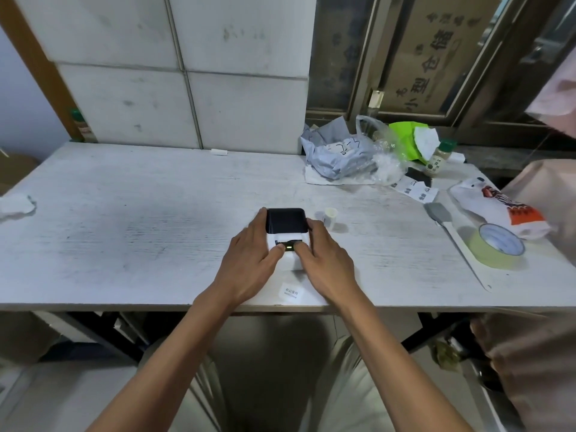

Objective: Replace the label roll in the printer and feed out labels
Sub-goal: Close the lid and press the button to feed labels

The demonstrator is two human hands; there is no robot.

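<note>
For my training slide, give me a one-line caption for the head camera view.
Both hands, left hand and right hand, hold the small label printer on the white table, a printed label fed out.

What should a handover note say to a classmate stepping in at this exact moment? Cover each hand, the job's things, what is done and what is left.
Left hand: holds the printer by its left side.
Right hand: on the right side, one finger at the lit green button.
Things: lid shut; label strip fed out toward the table edge; small roll stands just right.
Done: printer closed, labels emerging.
Left: finish feeding.
</note>
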